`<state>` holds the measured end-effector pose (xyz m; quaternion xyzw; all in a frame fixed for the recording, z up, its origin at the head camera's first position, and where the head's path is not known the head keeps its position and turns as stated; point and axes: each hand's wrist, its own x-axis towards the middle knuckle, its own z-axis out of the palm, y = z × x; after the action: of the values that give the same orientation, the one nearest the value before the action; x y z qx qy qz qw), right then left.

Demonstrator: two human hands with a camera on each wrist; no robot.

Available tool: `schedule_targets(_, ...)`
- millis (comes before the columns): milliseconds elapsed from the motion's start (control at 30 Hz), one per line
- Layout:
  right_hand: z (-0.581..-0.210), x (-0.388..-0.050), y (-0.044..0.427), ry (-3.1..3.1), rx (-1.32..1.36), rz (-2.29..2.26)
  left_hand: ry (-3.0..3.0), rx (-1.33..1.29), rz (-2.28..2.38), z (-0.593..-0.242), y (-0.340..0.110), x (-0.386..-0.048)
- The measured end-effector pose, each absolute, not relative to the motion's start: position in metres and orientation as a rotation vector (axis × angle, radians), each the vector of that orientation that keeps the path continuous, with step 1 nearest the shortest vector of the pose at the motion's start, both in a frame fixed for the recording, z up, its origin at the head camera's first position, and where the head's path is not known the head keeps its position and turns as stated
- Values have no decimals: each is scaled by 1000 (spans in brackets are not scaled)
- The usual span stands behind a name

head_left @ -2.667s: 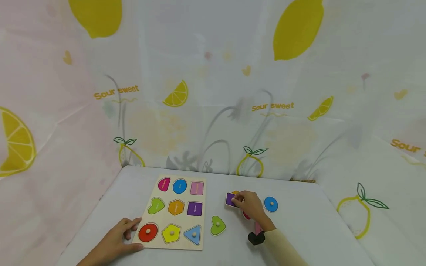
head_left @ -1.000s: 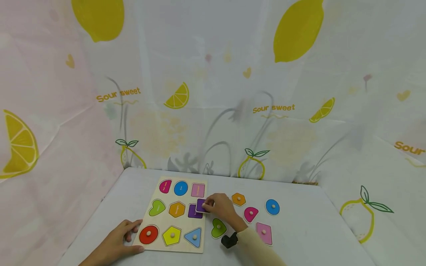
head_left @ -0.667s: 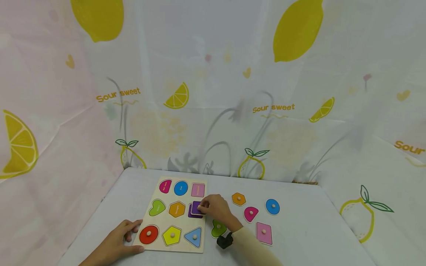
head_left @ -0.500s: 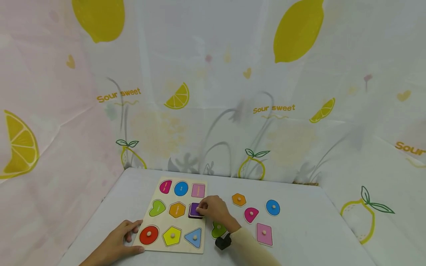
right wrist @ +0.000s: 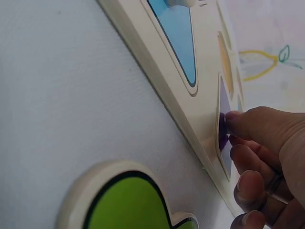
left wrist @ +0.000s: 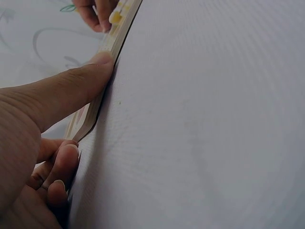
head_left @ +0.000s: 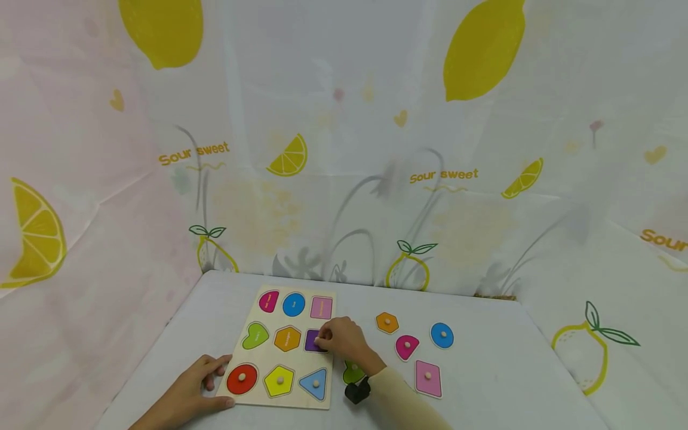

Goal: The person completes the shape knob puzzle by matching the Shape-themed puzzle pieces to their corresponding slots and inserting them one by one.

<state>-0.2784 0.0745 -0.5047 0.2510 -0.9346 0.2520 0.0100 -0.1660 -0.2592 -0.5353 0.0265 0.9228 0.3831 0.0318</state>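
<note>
A wooden knob puzzle board [head_left: 264,358] lies on the white table. My right hand [head_left: 348,343] pinches the knob of the purple square piece [head_left: 310,340], which sits at the square recess in the board's middle row. In the right wrist view the purple square [right wrist: 224,100] looks level with the board, partly behind my thumb. My left hand [head_left: 188,391] grips the board's near left corner, thumb on the front edge and fingers at the left side. Red circle [head_left: 251,382], yellow pentagon [head_left: 274,388] and blue triangle [head_left: 309,379] pieces fill the near row.
Right of the board lie loose knobbed pieces: orange hexagon [head_left: 384,327], blue circle [head_left: 438,330], magenta half round [head_left: 403,352] and pink rectangle [head_left: 424,385]. A green heart [head_left: 350,375] is partly under my right wrist. A lemon-printed curtain [head_left: 344,209] stands behind the table.
My right hand has carried the purple square from the loose pieces leftward to the board, shifted it over its recess and lowered it there. The left hand has stayed on the corner.
</note>
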Motion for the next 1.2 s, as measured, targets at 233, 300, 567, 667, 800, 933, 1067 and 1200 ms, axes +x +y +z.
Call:
schedule_targets(233,-507,-280,76,-2944,762,809,2845,106,1183,-535,-260,-167)
schedule_targets(300,-507,-281,77,-2950,765,812,2845,110,1182,-536,-260,-167)
schedule_targets(567,-505,-281,92,-2952,772,825,2831,87,1186,-535,-258,-168)
schedule_targets(667,-502,-280,105,-2920,773,834,2823,57,1181,-534,-257,-168)
schedule_targets(800,-497,-281,126,-2881,768,841,2831,61,1173,-533,-257,-168)
schedule_targets(933,-495,-281,147,-2855,719,834,2827,31,1163,-534,-256,-169)
schedule_targets(1067,-492,-280,167,-2833,652,851,2802,-19,1159,-534,-255,-171)
schedule_targets(1200,-493,-276,186,-2829,602,880,2782,-27,1164,-534,-254,-172)
